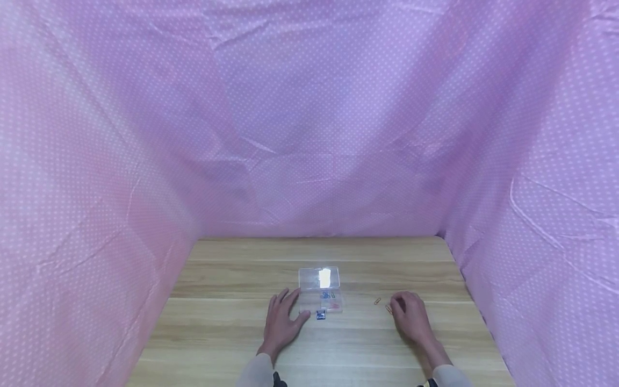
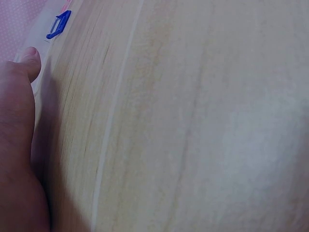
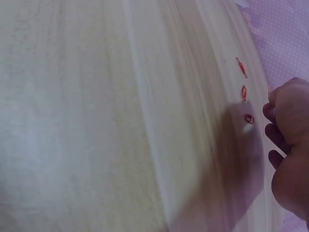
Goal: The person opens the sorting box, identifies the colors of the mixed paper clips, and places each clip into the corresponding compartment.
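Observation:
A clear plastic box (image 1: 309,302) lies with its lid (image 1: 309,278) raised, holding small blue and pinkish pieces in its right part. On its front edge is a blue clasp (image 1: 321,315), also seen in the left wrist view (image 2: 59,24). My left hand (image 1: 282,321) rests at the box's left side, fingers extended, thumb at the near corner. To the right, orange paper clips (image 1: 377,301) lie on the table, several centimetres from the box. My right hand (image 1: 410,316) is over the clips with curled fingers and thumb near the forefinger; I cannot tell whether it pinches a clip.
Beneath everything is a wood-grain table (image 1: 232,269). Pink dotted cloth (image 1: 319,107) hangs behind it and along both sides. In the right wrist view, three clips lie in a row, the nearest clip (image 3: 249,118) in the hand's shadow.

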Tool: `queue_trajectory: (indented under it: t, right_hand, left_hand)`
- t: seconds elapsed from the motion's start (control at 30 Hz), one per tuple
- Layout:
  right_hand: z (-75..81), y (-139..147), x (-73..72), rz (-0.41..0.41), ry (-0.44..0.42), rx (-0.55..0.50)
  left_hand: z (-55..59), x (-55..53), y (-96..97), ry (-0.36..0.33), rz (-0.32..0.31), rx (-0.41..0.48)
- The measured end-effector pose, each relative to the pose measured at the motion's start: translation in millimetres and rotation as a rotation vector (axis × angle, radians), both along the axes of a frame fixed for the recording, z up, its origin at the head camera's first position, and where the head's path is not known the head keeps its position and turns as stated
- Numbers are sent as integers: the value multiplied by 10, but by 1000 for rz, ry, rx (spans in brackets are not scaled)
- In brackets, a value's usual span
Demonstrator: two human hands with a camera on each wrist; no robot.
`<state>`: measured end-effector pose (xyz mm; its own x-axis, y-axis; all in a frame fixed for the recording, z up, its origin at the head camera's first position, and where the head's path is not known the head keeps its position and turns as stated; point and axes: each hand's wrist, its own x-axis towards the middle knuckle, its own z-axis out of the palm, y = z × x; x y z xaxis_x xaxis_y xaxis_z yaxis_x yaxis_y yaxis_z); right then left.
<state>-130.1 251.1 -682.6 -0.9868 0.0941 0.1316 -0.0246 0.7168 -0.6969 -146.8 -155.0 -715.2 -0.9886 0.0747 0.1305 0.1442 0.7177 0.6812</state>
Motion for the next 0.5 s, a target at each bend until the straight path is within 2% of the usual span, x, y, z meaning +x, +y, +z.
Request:
queue_trajectory:
  t: [0.17,0.5]
  right_hand:
    - [53,-1,-10,-11,-46,-58]
    - [109,-35,-34,-6,-4,-37]
  left_hand:
    - [20,0,0,-2,-1,12]
    - [29,4,-2,-17,2,8]
